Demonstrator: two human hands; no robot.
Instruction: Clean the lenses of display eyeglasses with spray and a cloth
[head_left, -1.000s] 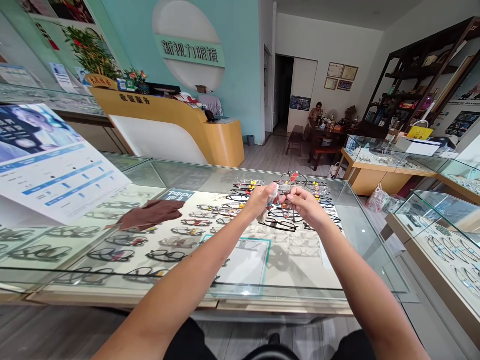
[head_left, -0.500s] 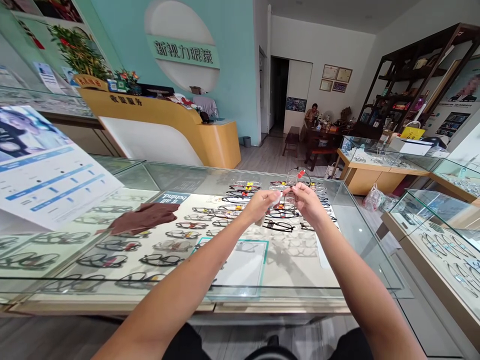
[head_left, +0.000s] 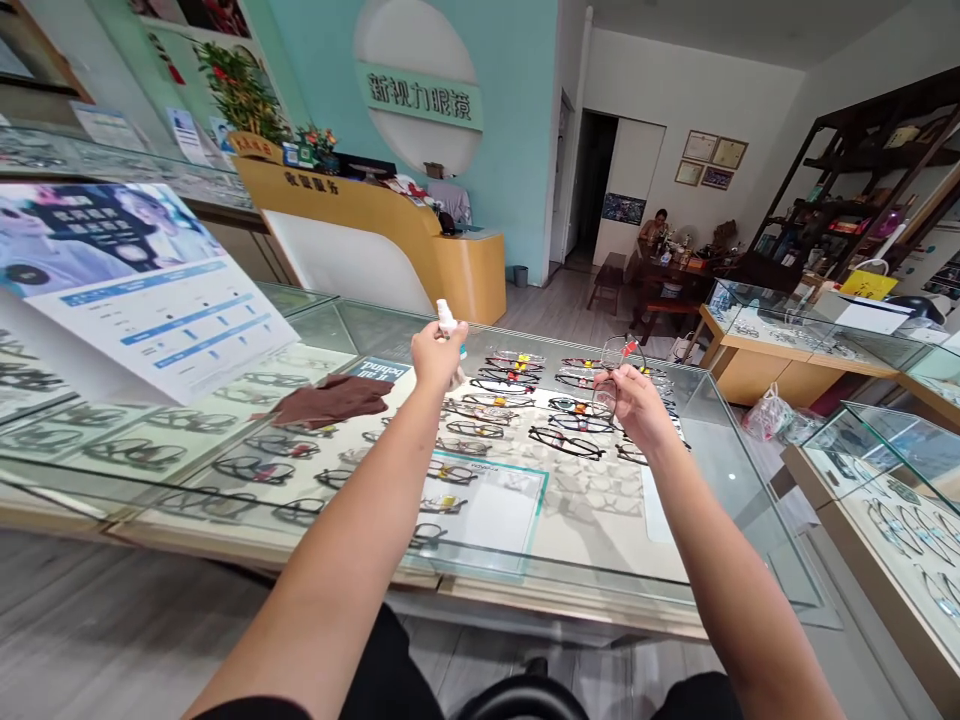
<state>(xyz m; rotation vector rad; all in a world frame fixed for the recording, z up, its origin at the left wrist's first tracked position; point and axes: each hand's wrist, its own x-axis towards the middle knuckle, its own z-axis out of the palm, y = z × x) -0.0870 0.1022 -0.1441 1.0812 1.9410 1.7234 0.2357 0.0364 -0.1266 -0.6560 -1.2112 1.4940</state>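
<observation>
My left hand [head_left: 438,356] is closed round a small spray bottle [head_left: 445,315] with a white top, held upright over the glass display case [head_left: 517,560]. Off to the right, my right hand [head_left: 634,400] pinches a pair of eyeglasses [head_left: 613,352] with thin rims and a red tag on one lens. The glasses are held on edge above the case. Beneath both hands, several rows of eyeglass frames [head_left: 566,443] lie inside the case. A crumpled brown cloth [head_left: 334,400] rests on the glass to the left of my left hand.
A calendar-like standing card [head_left: 187,320] occupies the left of the counter. A teal-edged sheet [head_left: 502,505] lies near the front. Other display cases [head_left: 885,450] stand to the right. Beyond are a wooden reception desk [head_left: 480,270] and a person [head_left: 654,230] seated at a table.
My hands have parted. The left hand, with the bottle, has moved left and up; the right hand still holds the eyeglasses up. The view has turned slightly left.
</observation>
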